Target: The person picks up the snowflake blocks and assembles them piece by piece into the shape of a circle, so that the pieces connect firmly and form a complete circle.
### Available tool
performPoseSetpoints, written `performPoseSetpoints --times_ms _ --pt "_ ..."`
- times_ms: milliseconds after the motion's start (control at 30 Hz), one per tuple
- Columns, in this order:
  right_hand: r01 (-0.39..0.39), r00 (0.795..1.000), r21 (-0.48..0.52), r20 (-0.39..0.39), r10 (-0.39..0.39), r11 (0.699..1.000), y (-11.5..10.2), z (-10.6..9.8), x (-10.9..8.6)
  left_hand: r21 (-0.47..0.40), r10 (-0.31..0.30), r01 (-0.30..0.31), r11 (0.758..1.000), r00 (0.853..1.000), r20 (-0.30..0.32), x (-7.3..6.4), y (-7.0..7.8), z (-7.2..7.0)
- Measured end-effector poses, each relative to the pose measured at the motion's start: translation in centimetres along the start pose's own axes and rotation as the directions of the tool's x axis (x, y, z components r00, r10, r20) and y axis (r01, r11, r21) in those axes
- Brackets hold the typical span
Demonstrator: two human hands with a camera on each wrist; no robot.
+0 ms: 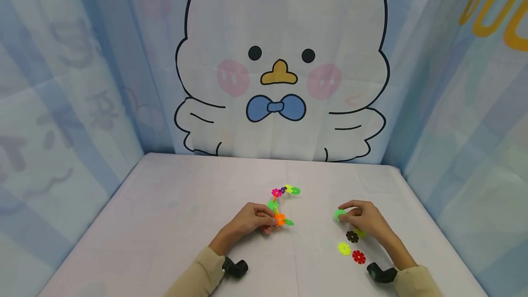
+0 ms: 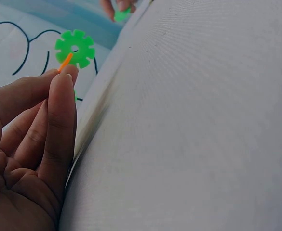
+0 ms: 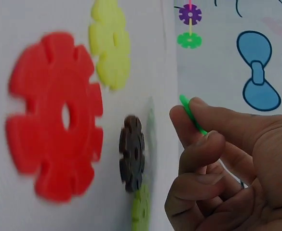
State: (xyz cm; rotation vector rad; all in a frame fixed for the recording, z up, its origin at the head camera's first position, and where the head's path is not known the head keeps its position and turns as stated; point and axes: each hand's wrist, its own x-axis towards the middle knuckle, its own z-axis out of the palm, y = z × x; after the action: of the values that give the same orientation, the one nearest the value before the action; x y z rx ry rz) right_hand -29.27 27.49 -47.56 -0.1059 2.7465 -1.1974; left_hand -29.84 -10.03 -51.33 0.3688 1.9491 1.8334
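Note:
My left hand (image 1: 252,219) pinches an orange notched snowflake disc (image 1: 280,219) between thumb and fingertips. That disc belongs to a linked chain of discs; a green one (image 2: 85,50) shows behind it in the left wrist view. From there the chain curves away to a pink disc (image 1: 276,192), a purple one and a green end disc (image 1: 296,190). Over to the right, my right hand (image 1: 366,218) pinches a separate green disc (image 1: 339,214), seen edge-on in the right wrist view. A yellow-green disc (image 1: 360,233) lies partly hidden under that hand.
Loose on the white tabletop (image 1: 185,196), near my right wrist, are a dark brown disc (image 1: 352,236), a yellow disc (image 1: 344,248) and a red disc (image 1: 359,256). A printed cloth wall (image 1: 280,136) rises along the table's far edge, with more cloth at both sides.

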Motion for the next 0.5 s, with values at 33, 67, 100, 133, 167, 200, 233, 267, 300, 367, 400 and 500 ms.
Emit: performPoseSetpoints --times_ms 33,67,100,133,167,200,233,267,300,367,400,500 --pt "-0.004 1.000 0.043 0.020 0.003 0.999 -0.2 0.3 0.0 0.000 0.000 0.000 1.000 1.000 0.000 0.0 0.0 0.0" --pt "-0.008 0.999 0.083 0.043 0.004 0.996 -0.5 0.6 0.0 -0.001 -0.001 0.001 1.000 1.000 -0.001 0.0 0.0 0.0" --pt "-0.012 0.998 0.116 0.063 0.004 0.993 -0.8 0.9 0.1 -0.002 -0.001 0.001 1.000 1.000 -0.001 0.0 0.1 0.0" --pt "-0.012 0.996 0.148 0.084 0.000 0.989 -1.1 1.3 0.1 -0.002 -0.003 0.003 1.000 1.000 -0.001 0.0 0.1 0.0" --pt "-0.011 0.995 0.171 0.100 -0.007 0.985 -1.4 1.7 0.1 -0.002 -0.005 0.005 1.000 1.000 -0.001 0.0 0.1 0.0" --pt "-0.011 0.994 0.189 0.112 -0.010 0.982 -1.7 2.0 0.1 -0.001 -0.004 0.004 1.000 1.000 -0.002 0.0 0.1 0.0" --pt "-0.008 0.992 0.206 0.123 -0.017 0.978 -2.0 2.4 0.0 -0.001 -0.004 0.004 1.000 1.000 -0.003 0.0 0.1 0.0" --pt "-0.006 0.991 0.217 0.133 -0.024 0.976 -2.3 2.7 0.1 0.001 -0.003 0.003 1.000 1.000 -0.003 0.0 0.1 0.0" --pt "-0.005 0.989 0.231 0.143 -0.028 0.973 -2.6 3.1 0.0 0.002 -0.002 0.002 1.000 1.000 -0.002 0.0 0.1 0.0" --pt "0.002 0.986 0.249 0.160 -0.043 0.968 -3.2 3.7 0.0 0.003 -0.002 0.002 1.000 1.000 -0.002 0.0 0.1 0.0" --pt "0.006 0.985 0.257 0.166 -0.051 0.966 -3.5 4.0 0.0 0.006 0.000 0.000 1.000 1.000 -0.003 0.0 0.1 0.1" --pt "0.011 0.981 0.275 0.185 -0.065 0.961 -4.5 4.8 -0.1 0.012 0.000 0.000 1.000 1.000 -0.006 0.0 0.1 0.1"
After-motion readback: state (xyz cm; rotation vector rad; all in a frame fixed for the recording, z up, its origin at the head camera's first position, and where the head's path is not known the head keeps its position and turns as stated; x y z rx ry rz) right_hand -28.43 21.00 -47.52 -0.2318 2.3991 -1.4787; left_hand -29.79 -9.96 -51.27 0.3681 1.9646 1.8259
